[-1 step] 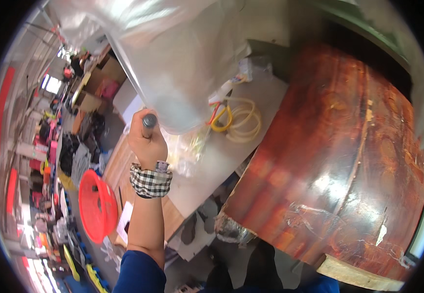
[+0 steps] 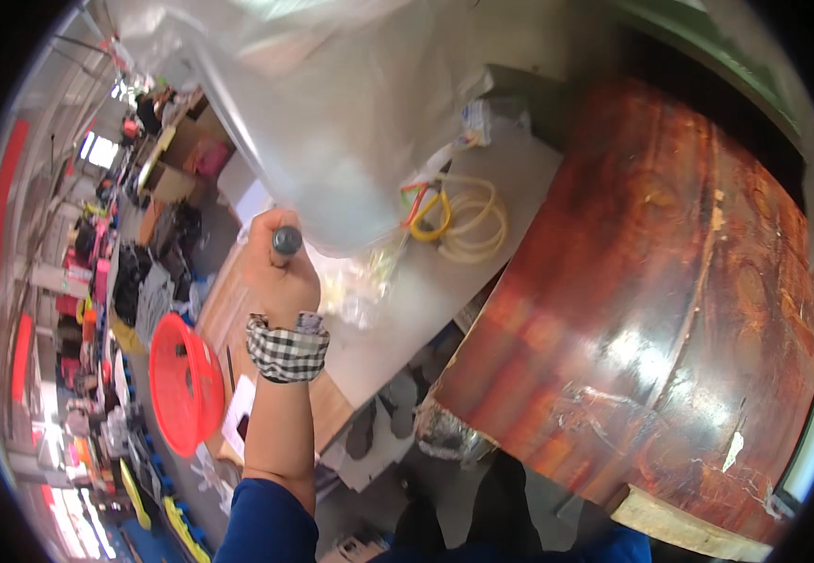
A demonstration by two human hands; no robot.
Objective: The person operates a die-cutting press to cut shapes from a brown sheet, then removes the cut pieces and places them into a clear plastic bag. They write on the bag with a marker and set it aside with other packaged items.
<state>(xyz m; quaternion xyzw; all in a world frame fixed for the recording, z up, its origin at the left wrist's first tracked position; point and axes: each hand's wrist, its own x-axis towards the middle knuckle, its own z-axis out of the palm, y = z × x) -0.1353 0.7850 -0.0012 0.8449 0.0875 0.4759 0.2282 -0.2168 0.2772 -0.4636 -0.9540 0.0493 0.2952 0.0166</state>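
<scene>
My left hand (image 2: 278,281), with a black-and-white checked band (image 2: 287,349) round its wrist, is closed in a fist. It grips a dark, round-ended handle (image 2: 286,240), seen end-on; what the handle belongs to is hidden. Beside and beyond the fist hangs a large sheet of clear, hazy plastic (image 2: 341,141), partly veiling the table. Under its lower edge lie small clear packets (image 2: 360,286). To their right rest a coil of pale tubing (image 2: 482,220) and a yellow ring (image 2: 432,218). My right hand does not show.
A pale and wooden table (image 2: 332,408) stands below my arm, with a red plastic basin (image 2: 182,385) at its left. A large reddish-brown glossy panel (image 2: 613,310) fills the right side. Shelves and cluttered goods (image 2: 79,272) line the far left. Cardboard boxes (image 2: 177,178) stand behind.
The handle's end has tipped slightly down and faces me more squarely. The whole view has shifted a little; the grip stays the same.
</scene>
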